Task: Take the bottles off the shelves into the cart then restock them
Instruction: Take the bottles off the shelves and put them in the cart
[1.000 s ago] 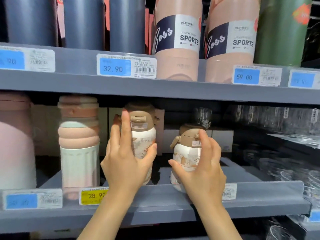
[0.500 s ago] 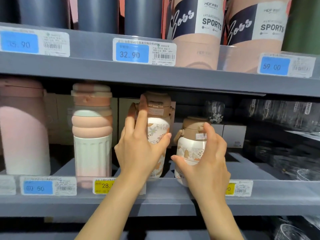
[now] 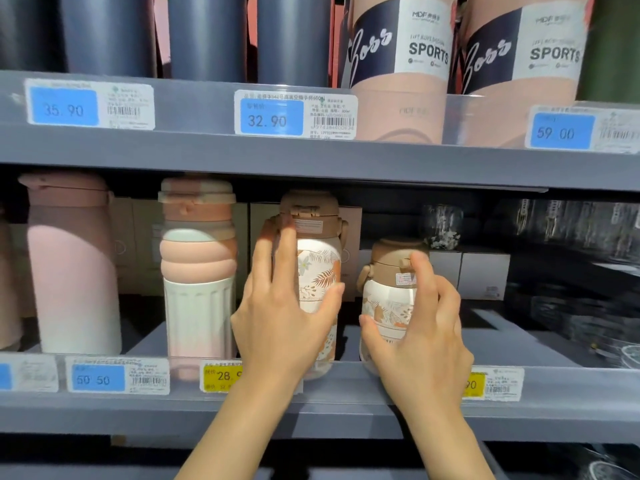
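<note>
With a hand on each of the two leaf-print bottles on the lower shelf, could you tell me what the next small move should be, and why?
Probably lift both bottles slightly and draw them forward over the shelf lip. The left hand is wrapped round the taller leaf-print bottle and the right hand round the shorter one, yet both appear to stand behind the raised front rail, which blocks a straight pull.

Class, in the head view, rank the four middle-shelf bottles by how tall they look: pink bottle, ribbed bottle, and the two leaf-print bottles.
1. Pink bottle and ribbed bottle: too alike to separate.
2. Taller leaf-print bottle, gripped by the left hand.
3. Shorter leaf-print bottle, gripped by the right hand.
</note>
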A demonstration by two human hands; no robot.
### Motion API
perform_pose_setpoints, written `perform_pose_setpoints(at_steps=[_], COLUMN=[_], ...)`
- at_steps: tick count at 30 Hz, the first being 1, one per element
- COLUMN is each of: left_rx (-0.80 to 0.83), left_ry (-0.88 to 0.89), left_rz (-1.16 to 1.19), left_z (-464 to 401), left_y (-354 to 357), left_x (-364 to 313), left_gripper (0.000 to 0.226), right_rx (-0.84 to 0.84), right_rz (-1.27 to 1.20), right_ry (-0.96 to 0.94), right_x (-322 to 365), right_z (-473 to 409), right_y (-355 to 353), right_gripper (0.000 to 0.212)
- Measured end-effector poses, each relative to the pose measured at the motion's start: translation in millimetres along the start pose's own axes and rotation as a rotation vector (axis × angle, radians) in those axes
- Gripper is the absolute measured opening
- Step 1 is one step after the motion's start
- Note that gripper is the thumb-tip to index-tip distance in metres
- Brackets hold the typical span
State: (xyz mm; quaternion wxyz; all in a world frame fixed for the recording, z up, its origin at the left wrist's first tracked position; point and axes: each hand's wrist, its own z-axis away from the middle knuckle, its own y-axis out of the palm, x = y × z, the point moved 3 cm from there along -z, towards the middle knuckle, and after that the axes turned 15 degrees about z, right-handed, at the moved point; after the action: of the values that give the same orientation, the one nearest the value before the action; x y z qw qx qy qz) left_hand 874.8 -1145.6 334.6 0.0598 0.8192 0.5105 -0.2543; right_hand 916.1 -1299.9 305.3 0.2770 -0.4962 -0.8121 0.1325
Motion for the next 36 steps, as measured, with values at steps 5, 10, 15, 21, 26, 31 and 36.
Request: perform_pose_setpoints(at_steps=[5, 10, 15, 21, 26, 31, 36], left_rx=[0.112, 0.104, 0.095, 0.108, 0.133, 0.159, 0.193], left_ry=[0.054, 0.046, 0.048, 0.09, 0.184, 0.228, 0.194], left_rz=[-0.109, -0.104, -0.115, -0.189, -0.175, -0.003, 0.104], left_z=[23.2, 26.6, 26.3, 27.8, 35.6, 60.9, 117.7], left_y=[-1.4, 0.2, 2.5, 1.2, -2.0, -22.3, -60.6], left_x=[4.0, 5.2, 6.4, 10.2, 12.2, 17.6, 16.5], left_gripper=[0.107, 0.102, 0.101, 0.086, 0.072, 0.061, 0.039], right_rx=[-0.006, -0.014, -0.028, -0.049, -0.125, -0.246, -0.221], right_rz=[0.022, 0.029, 0.038, 0.051, 0.024, -0.158, -0.301], right_ry=[0.006, 0.011, -0.007, -0.015, -0.038, -0.163, -0.242], right_x=[-0.7, 0.2, 1.3, -0.8, -5.0, -13.2, 8.8], right_z=[-1.0, -1.5, -1.1, -0.8, 1.7, 34.9, 92.5], right_y=[0.5, 1.3, 0.2, -1.2, -2.4, -8.9, -16.2], right_gripper=[0.1, 0.1, 0.103, 0.114, 0.101, 0.066, 0.045])
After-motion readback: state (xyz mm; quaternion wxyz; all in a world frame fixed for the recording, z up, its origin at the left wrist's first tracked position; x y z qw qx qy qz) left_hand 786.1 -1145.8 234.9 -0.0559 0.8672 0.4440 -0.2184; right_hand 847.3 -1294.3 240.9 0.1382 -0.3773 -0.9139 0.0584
